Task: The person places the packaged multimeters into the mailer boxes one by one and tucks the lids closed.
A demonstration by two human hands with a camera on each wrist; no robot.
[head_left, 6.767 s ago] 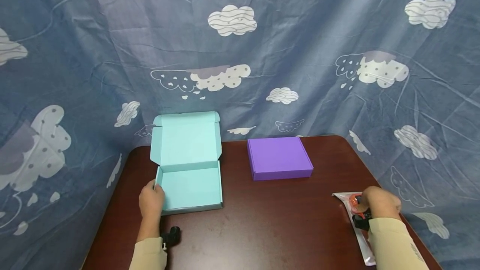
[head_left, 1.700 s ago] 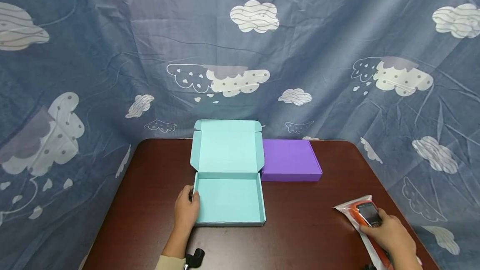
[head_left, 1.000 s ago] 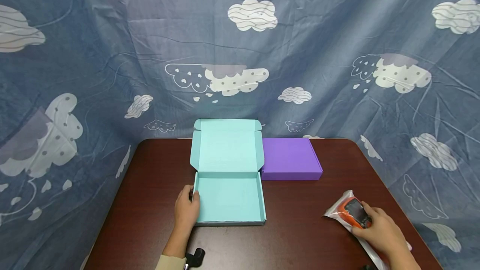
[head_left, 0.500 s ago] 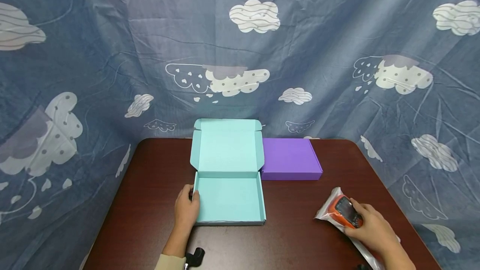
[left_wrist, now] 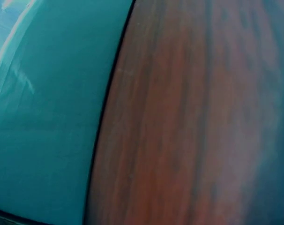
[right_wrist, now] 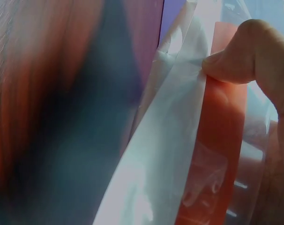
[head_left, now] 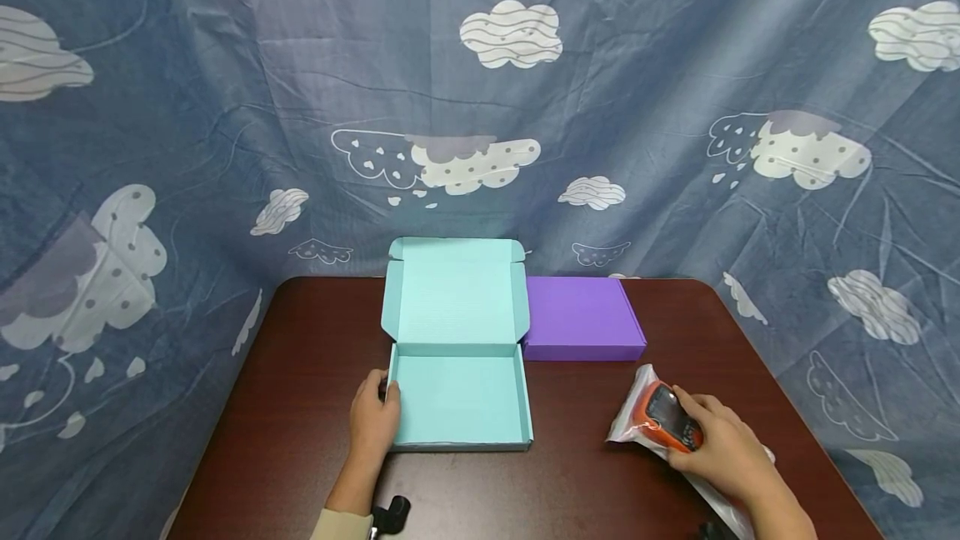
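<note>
An open teal cardboard box (head_left: 456, 397) sits mid-table with its lid standing up at the back. My left hand (head_left: 372, 417) grips the box's left wall, thumb over the rim. My right hand (head_left: 720, 448) holds an orange device sealed in a clear plastic bag (head_left: 660, 419) at the table's right side, fingers curled over it. The right wrist view shows a fingertip (right_wrist: 247, 56) pressing the bag (right_wrist: 179, 140) against the orange body. The left wrist view shows only the teal box wall (left_wrist: 43, 117) and the table top (left_wrist: 189, 117).
A closed purple box (head_left: 581, 317) lies just right of the teal lid, touching it. The dark red-brown table (head_left: 585, 473) is backed by a blue cloud-print cloth (head_left: 480, 107) that hangs round its far and side edges.
My right hand has slid the bagged orange device leftward across the table, toward the teal box. My left hand and the teal box have stayed put over the last second.
</note>
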